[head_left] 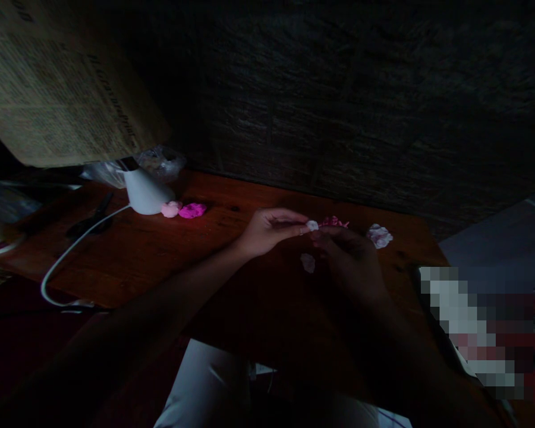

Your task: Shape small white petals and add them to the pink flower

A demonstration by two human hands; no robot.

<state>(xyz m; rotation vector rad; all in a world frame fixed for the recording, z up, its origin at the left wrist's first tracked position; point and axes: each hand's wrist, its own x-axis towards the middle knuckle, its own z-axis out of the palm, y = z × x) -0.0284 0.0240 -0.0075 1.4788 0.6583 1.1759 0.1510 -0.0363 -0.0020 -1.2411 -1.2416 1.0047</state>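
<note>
Above the wooden table, my left hand (pixel 271 229) pinches a small white crumpled piece (pixel 312 225) between thumb and fingertips. My right hand (pixel 350 255) meets it from the other side, its fingertips closed at the lower edge of the same piece. The dim light hides whether the piece is paper or some soft material. Just beyond my right fingers lies a pink-red crumpled piece (pixel 334 222). Below the hands a flat pale piece (pixel 308 263) rests on the table. To the right of my right hand sits a pale pink, ruffled clump (pixel 379 236).
A lamp with a newsprint shade (pixel 71 89) and white base (pixel 145 190) stands at left, its white cord (pixel 56 261) looping over the table edge. Beside the base are light pink (pixel 171 208) and magenta (pixel 192 210) clumps. Dark scissors (pixel 91 220) lie nearby. A dark wall (pixel 321 107) rises behind.
</note>
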